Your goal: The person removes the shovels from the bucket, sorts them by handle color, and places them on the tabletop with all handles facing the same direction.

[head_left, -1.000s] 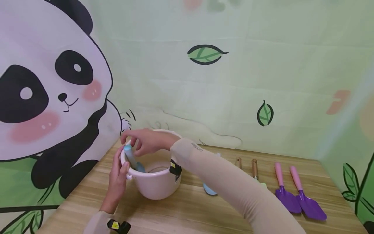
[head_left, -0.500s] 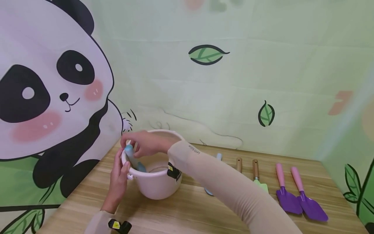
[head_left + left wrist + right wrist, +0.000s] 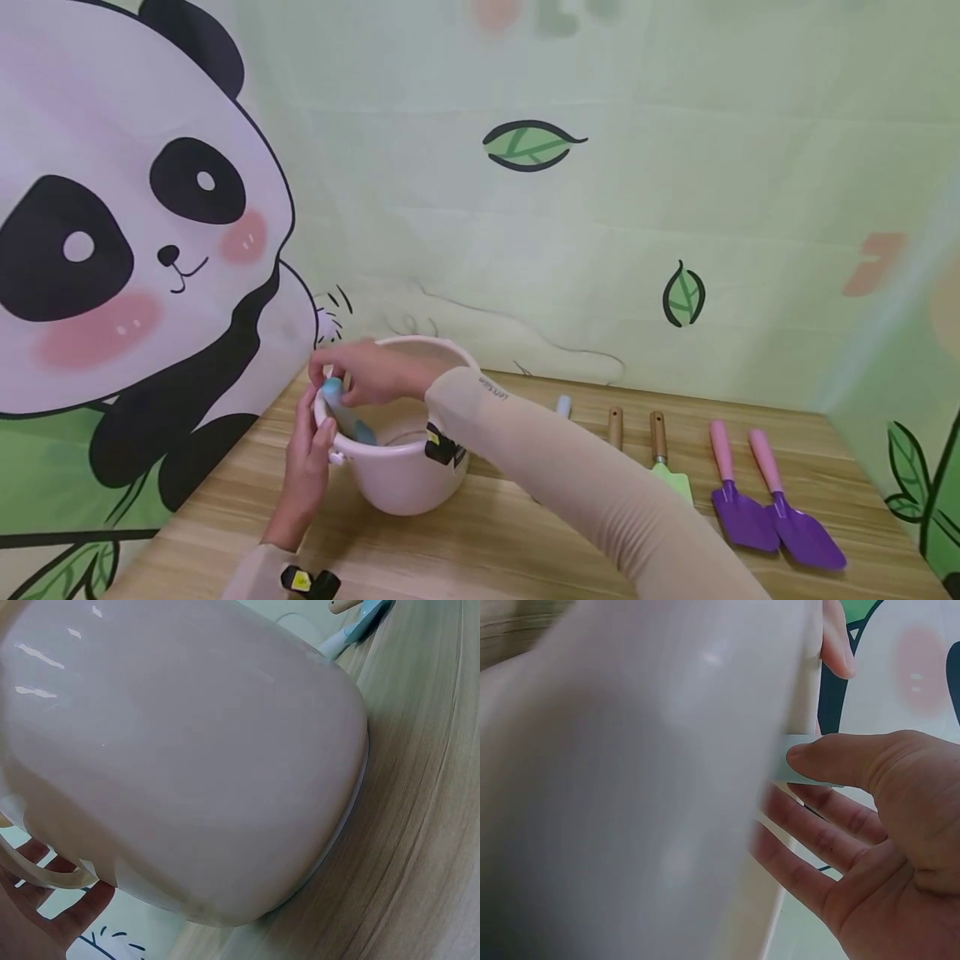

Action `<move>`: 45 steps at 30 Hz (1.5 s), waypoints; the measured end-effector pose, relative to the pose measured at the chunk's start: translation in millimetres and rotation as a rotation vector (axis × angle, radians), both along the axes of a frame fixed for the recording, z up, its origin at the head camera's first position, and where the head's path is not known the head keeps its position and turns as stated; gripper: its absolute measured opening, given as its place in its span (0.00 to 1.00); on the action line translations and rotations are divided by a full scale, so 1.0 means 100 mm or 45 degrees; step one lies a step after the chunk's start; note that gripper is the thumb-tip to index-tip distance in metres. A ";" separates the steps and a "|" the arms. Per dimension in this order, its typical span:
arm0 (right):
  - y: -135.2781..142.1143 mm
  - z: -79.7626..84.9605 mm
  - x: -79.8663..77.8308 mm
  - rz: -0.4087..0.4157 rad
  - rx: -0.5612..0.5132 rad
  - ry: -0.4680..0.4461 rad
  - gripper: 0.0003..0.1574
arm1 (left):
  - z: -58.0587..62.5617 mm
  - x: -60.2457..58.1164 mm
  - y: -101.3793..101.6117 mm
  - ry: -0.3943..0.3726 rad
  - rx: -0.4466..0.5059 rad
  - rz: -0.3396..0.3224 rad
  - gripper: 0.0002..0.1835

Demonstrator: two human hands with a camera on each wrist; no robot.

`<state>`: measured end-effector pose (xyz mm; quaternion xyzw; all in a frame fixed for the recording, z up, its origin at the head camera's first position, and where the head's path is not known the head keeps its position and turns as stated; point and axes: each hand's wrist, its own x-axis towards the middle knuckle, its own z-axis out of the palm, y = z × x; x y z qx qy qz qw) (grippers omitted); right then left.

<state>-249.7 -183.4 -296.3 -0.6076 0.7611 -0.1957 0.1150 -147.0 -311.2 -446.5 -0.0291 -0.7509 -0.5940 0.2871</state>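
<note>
A pale pinkish-white bucket (image 3: 408,479) stands upright on the wooden table. My left hand (image 3: 307,450) grips its rim on the left side, thumb toward the front; in the left wrist view the left fingers (image 3: 94,904) press against the bucket near its light handle (image 3: 45,874). Inside leans a light blue hand trowel (image 3: 365,433), its handle end up at the left rim and its lower part hidden by the bucket wall. With my right hand (image 3: 375,371), reaching across the opening, I pinch the top of that handle. The right wrist view has the thumb (image 3: 840,757) lying on it.
To the right lie two pink-handled purple trowels (image 3: 744,518), a wood-handled green trowel (image 3: 672,479), another wooden handle (image 3: 616,427) and a light blue handle (image 3: 563,406). My right sleeve (image 3: 570,467) covers parts of these. A panda-printed cloth (image 3: 225,250) hangs behind.
My right thumb and fingers have drawn in closer around the trowel's handle. My left hand stays at the bucket's rim. The right forearm has shifted slightly left.
</note>
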 end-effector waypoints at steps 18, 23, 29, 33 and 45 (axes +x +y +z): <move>0.12 0.07 -0.04 -0.081 0.008 0.010 0.15 | 0.01 -0.02 0.03 0.009 -0.022 0.021 0.31; 0.20 0.11 -0.11 -0.127 -0.011 -0.016 0.17 | 0.01 -0.01 0.04 0.005 -0.033 0.024 0.31; 0.30 0.20 -0.15 -0.145 -0.054 -0.021 0.18 | 0.01 -0.02 0.03 0.010 -0.029 0.009 0.31; 0.38 0.27 -0.18 -0.155 -0.084 -0.051 0.17 | 0.01 -0.02 0.03 0.006 -0.036 0.016 0.31; 0.57 0.55 -0.24 -0.142 -0.248 -0.012 0.18 | 0.01 0.01 0.02 -0.025 -0.041 0.041 0.31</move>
